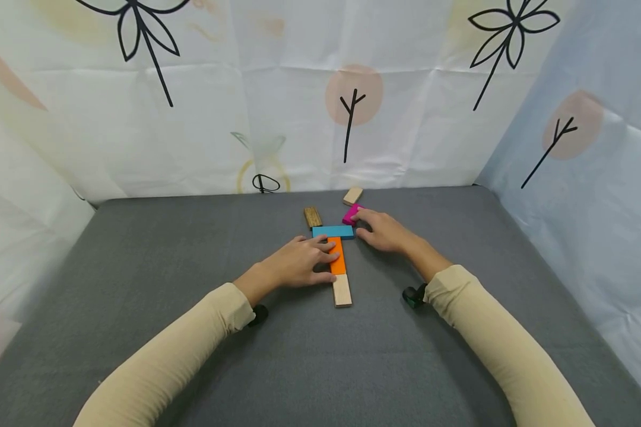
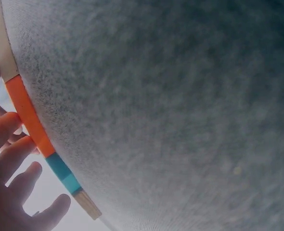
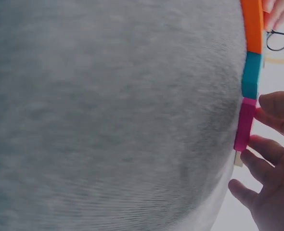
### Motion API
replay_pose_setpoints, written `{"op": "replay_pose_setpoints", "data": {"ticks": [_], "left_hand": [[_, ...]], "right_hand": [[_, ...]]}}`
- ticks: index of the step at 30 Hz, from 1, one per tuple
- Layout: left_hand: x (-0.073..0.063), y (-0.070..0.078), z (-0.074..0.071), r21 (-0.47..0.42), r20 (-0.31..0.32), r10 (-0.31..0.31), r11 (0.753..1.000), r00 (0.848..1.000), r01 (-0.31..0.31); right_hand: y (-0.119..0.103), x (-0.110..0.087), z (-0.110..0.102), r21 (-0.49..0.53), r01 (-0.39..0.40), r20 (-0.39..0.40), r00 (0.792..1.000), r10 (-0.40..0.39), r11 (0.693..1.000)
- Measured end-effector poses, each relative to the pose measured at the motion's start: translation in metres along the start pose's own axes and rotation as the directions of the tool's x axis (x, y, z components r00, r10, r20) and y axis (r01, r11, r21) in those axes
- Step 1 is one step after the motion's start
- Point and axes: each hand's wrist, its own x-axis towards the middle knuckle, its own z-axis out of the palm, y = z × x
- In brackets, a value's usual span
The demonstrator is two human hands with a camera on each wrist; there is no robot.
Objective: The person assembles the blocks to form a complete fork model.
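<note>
Flat wooden blocks form a figure on the grey tabletop. A blue block [image 1: 332, 231] lies crosswise above an orange block [image 1: 338, 256], and a pale block [image 1: 342, 292] continues below it. My left hand [image 1: 298, 261] rests from the left with spread fingers on the orange block, its upper fingers at the blue one. A magenta block [image 1: 349, 216] sits slanted at the blue block's upper right end. My right hand [image 1: 386, 230] touches the magenta block with loosely extended fingertips, the thumb close to the blue block's end. In the right wrist view those fingers line the magenta block's [image 3: 245, 124] side.
A brown wood-grain block [image 1: 313, 217] slants off the blue block's upper left. Beyond the magenta block lies another pale block [image 1: 353, 196], near the table's back edge. Fabric walls [image 1: 299, 118] with printed plants enclose the grey table [image 1: 192, 237] at the back and sides.
</note>
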Motion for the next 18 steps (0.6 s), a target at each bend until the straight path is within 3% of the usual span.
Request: {"op": "replay_pose_setpoints", "data": {"ticks": [11,18], "left_hand": [[0.000,0.000,0.000,0.010,0.005,-0.002,1.000,1.000,0.002],[0.000,0.000,0.000,0.017,0.007,-0.011,1.000,1.000,0.011]], "right_hand": [[-0.005,0.015,-0.001,0.060,-0.044,0.038,0.998,0.041,0.997],[-0.012,0.017,-0.001,0.082,-0.020,0.030,0.999,0.017,0.996]]}}
